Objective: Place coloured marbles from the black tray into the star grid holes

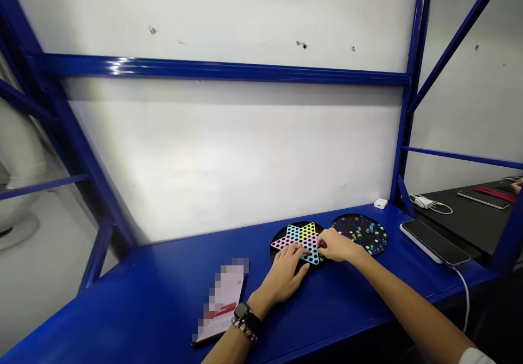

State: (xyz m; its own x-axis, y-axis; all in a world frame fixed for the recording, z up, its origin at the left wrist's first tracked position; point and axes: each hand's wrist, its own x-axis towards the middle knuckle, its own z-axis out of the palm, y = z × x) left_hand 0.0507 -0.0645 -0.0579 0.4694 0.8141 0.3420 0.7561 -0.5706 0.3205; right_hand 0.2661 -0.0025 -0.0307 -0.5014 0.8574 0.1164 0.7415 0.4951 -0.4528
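A round black Chinese-checkers board [300, 238] with a pastel star of holes lies on the blue shelf [163, 293]. My left hand [286, 271] rests on its near edge, fingers stretched flat over the star, a watch and bracelet on the wrist. My right hand [335, 246] sits at the board's right side, fingers curled in a pinch; what they hold is too small to see. Just right of it is a round black tray [362, 232] with several coloured marbles.
A red-and-white card or booklet [223, 301] lies at the left. A phone [435, 242] on a white cable lies at the right, a small white charger [380, 203] by the wall. Blue rack posts frame the shelf. Another person's hand [518, 185] shows far right.
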